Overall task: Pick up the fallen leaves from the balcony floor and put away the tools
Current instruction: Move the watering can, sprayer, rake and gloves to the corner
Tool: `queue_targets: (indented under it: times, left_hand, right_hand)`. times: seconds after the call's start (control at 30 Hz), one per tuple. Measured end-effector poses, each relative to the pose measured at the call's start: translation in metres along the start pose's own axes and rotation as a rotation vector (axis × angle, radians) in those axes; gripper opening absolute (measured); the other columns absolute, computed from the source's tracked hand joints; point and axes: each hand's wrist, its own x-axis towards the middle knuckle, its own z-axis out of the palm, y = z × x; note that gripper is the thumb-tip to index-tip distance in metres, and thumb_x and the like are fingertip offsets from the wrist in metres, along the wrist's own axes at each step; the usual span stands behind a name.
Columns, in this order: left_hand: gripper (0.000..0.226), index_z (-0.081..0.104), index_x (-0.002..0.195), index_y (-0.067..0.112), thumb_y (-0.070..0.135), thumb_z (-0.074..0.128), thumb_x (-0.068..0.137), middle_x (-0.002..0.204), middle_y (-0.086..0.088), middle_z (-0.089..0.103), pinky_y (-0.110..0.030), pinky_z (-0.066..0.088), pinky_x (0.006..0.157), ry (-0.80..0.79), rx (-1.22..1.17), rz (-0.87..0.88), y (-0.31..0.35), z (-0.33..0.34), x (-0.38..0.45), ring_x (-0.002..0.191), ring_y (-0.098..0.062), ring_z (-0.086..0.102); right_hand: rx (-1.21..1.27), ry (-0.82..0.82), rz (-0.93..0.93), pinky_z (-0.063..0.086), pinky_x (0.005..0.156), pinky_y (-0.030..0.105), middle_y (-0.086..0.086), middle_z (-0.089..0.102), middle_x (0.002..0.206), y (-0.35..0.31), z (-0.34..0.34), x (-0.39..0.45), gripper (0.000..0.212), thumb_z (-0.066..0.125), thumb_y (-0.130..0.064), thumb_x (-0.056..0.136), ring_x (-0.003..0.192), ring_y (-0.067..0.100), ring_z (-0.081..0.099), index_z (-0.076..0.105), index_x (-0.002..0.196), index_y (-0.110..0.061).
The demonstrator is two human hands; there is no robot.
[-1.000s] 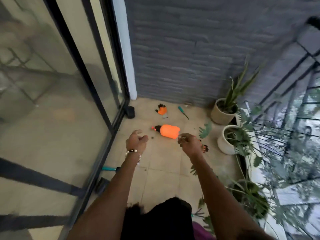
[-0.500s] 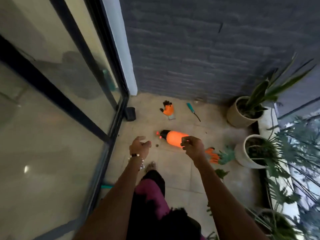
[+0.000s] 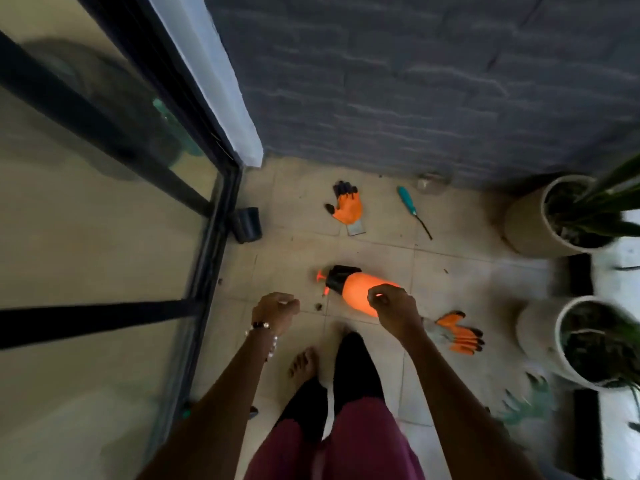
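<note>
Beige tiled floor (image 3: 374, 251) meets grey brick wall (image 3: 415, 81).

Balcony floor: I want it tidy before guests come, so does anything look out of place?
Yes. An orange spray bottle lies tipped on its side mid-floor. Two orange gloves lie apart, one near the wall, one beside the white pot. A teal-handled tool lies loose by the wall.
</note>
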Motion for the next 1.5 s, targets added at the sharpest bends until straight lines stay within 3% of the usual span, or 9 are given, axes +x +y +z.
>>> queue_targets:
  times: [0.23, 0.37, 0.43, 0.6, 0.7, 0.87, 1.1, 1.37, 1.5]
  left_hand:
    - [0.054, 0.060, 0.113, -0.011, 0.037, 0.066, 0.088, 0.115, -0.034, 0.060, -0.050, 0.047, 0.091, -0.034, 0.060, -0.064, -0.049, 0.091, 0.210, 0.111, -0.049, 0.055]
    - [0.061, 0.053, 0.131, -0.004, 0.045, 0.052, 0.095, 0.137, -0.022, 0.053, -0.034, 0.043, 0.098, -0.071, 0.151, -0.110, -0.078, 0.141, 0.305, 0.122, -0.036, 0.052]
    - [0.063, 0.050, 0.133, -0.003, 0.046, 0.054, 0.094, 0.128, -0.019, 0.057, -0.024, 0.043, 0.082, -0.097, 0.145, -0.174, -0.084, 0.159, 0.329, 0.109, -0.030, 0.057]
    - [0.028, 0.057, 0.074, -0.004, 0.014, 0.058, 0.096, 0.077, -0.018, 0.060, -0.015, 0.030, 0.029, -0.101, -0.019, -0.285, -0.090, 0.187, 0.352, 0.051, -0.017, 0.058]
    - [0.027, 0.058, 0.069, -0.003, 0.004, 0.058, 0.095, 0.065, -0.014, 0.057, -0.016, 0.039, 0.035, -0.068, -0.119, -0.240, -0.078, 0.192, 0.335, 0.032, -0.007, 0.048]
    - [0.032, 0.062, 0.057, 0.002, -0.007, 0.061, 0.087, 0.047, -0.004, 0.058, -0.020, 0.040, 0.044, -0.018, -0.064, -0.096, -0.039, 0.171, 0.277, 0.047, -0.018, 0.051]
    - [0.019, 0.070, 0.082, -0.006, 0.013, 0.066, 0.085, 0.089, -0.027, 0.068, -0.034, 0.046, 0.070, 0.033, 0.450, 0.231, 0.051, 0.106, 0.130, 0.090, -0.031, 0.065]
    - [0.017, 0.062, 0.064, 0.010, 0.011, 0.070, 0.080, 0.069, -0.018, 0.061, -0.031, 0.036, 0.060, -0.066, 0.743, 0.497, 0.116, 0.042, -0.065, 0.078, -0.026, 0.064]
    - [0.013, 0.073, 0.077, 0.009, 0.021, 0.069, 0.075, 0.081, -0.020, 0.069, -0.033, 0.047, 0.067, -0.157, 0.814, 0.641, 0.131, 0.044, -0.159, 0.081, -0.025, 0.066]
  right_hand:
    - [-0.149, -0.138, -0.033, 0.043, 0.096, 0.029, 0.006, 0.067, 0.121, 0.088, 0.090, 0.187, 0.027, 0.063, -0.020, 0.090, 0.114, 0.025, 0.061, 0.068, 0.115, -0.011]
    - [-0.316, -0.163, -0.111, 0.040, 0.102, 0.037, 0.003, 0.060, 0.132, 0.121, 0.136, 0.257, 0.037, 0.058, -0.025, 0.092, 0.125, 0.027, 0.050, 0.059, 0.129, -0.023]
    - [-0.375, -0.139, -0.143, 0.039, 0.098, 0.033, 0.002, 0.058, 0.134, 0.136, 0.153, 0.279, 0.037, 0.058, -0.026, 0.093, 0.126, 0.026, 0.048, 0.058, 0.130, -0.025]
    - [-0.309, -0.077, -0.142, 0.037, 0.101, 0.038, 0.005, 0.053, 0.137, 0.159, 0.180, 0.292, 0.039, 0.059, -0.029, 0.093, 0.131, 0.028, 0.040, 0.057, 0.130, -0.019]
    - [-0.232, -0.064, -0.118, 0.039, 0.101, 0.040, 0.009, 0.058, 0.133, 0.160, 0.171, 0.278, 0.040, 0.060, -0.028, 0.093, 0.128, 0.031, 0.044, 0.057, 0.131, -0.016]
    - [-0.045, 0.038, -0.059, 0.037, 0.099, 0.033, 0.009, 0.063, 0.127, 0.136, 0.117, 0.229, 0.035, 0.062, -0.020, 0.092, 0.120, 0.031, 0.053, 0.061, 0.125, -0.008]
    - [0.161, 0.204, 0.008, 0.043, 0.091, 0.029, 0.010, 0.066, 0.119, 0.063, 0.019, 0.114, 0.035, 0.066, -0.020, 0.090, 0.111, 0.025, 0.060, 0.062, 0.123, -0.009]
    - [0.255, 0.269, -0.058, 0.043, 0.090, 0.026, 0.008, 0.054, 0.137, -0.010, -0.063, -0.070, 0.064, 0.072, -0.017, 0.084, 0.115, 0.024, 0.058, 0.043, 0.140, -0.012]
    - [0.271, 0.364, -0.093, 0.043, 0.102, 0.042, 0.011, 0.041, 0.147, -0.013, -0.092, -0.156, 0.080, 0.076, -0.009, 0.079, 0.130, 0.029, 0.044, 0.033, 0.147, -0.013]
